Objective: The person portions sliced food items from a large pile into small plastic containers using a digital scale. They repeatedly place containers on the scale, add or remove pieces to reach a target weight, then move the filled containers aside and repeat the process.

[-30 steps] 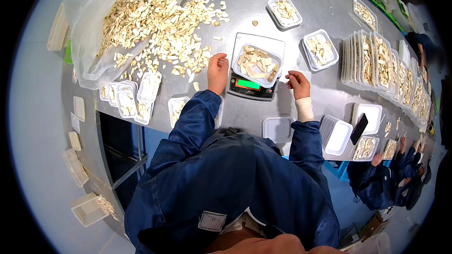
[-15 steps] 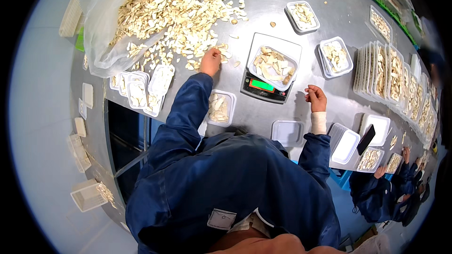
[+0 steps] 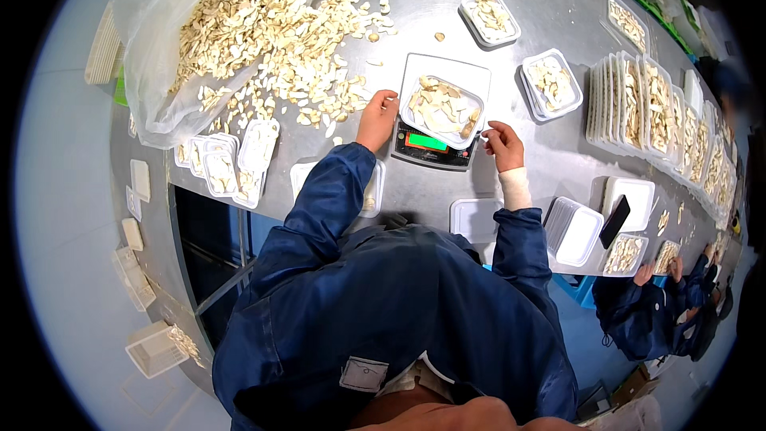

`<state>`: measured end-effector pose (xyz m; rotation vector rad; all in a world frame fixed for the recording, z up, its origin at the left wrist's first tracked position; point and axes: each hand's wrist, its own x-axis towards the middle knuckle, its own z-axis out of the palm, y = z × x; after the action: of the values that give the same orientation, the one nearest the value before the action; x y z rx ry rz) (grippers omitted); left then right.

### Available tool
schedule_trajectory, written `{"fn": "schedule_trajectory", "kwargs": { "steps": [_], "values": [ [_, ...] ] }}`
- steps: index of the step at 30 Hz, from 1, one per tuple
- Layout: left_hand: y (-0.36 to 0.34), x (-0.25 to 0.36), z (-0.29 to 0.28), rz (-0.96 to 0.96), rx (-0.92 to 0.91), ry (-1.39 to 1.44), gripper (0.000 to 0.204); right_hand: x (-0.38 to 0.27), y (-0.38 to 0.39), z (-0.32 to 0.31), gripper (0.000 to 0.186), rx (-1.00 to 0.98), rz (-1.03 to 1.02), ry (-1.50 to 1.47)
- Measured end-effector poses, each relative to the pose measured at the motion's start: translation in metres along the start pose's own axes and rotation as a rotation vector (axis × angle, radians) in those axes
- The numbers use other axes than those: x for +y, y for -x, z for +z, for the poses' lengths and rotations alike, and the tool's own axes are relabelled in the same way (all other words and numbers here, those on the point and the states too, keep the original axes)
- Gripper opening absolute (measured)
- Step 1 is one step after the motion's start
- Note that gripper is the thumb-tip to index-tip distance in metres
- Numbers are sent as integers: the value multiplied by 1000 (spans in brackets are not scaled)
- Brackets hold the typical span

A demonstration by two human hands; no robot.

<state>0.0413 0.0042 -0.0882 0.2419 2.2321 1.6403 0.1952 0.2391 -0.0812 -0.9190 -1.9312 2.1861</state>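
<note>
A white tray [image 3: 460, 142] of dried mushroom slices [image 3: 439, 104] rests on a digital scale [image 3: 431, 158] with a lit green display. My left hand [image 3: 377, 123] is just left of the tray, fingers stretched toward the scale's edge, with nothing visible in them. On the other side, my right hand [image 3: 504, 146] is by the tray's right corner, its fingers loosely bent and apart. Whether either hand touches the tray, I cannot tell. A large heap of loose slices [image 3: 263, 32] spills from a clear plastic bag [image 3: 140, 56] at the far left.
Filled trays [image 3: 550, 84] stand right of the scale, with long rows of more [image 3: 646, 108] beyond. Near me lie an empty tray [image 3: 475, 221], stacked white trays [image 3: 574, 231] and a black phone [image 3: 615, 221]. Filled trays [image 3: 219, 172] sit near the bag. Co-workers' hands [image 3: 643, 274] work at right.
My left hand has left the loose slices and moved right, beside the tray on the scale. My right hand has come closer to the tray's right corner. The whole view has shifted slightly.
</note>
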Motion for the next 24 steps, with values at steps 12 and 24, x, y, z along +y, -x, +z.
{"fn": "schedule_trajectory", "kwargs": {
  "steps": [12,24],
  "values": [
    [12,10,7,77,-37,-201,22,-5,-21,21,19,-55,83,151],
    [12,55,13,140,112,10,27,-15,-48,20,12,-41,-13,99]
  ]
}}
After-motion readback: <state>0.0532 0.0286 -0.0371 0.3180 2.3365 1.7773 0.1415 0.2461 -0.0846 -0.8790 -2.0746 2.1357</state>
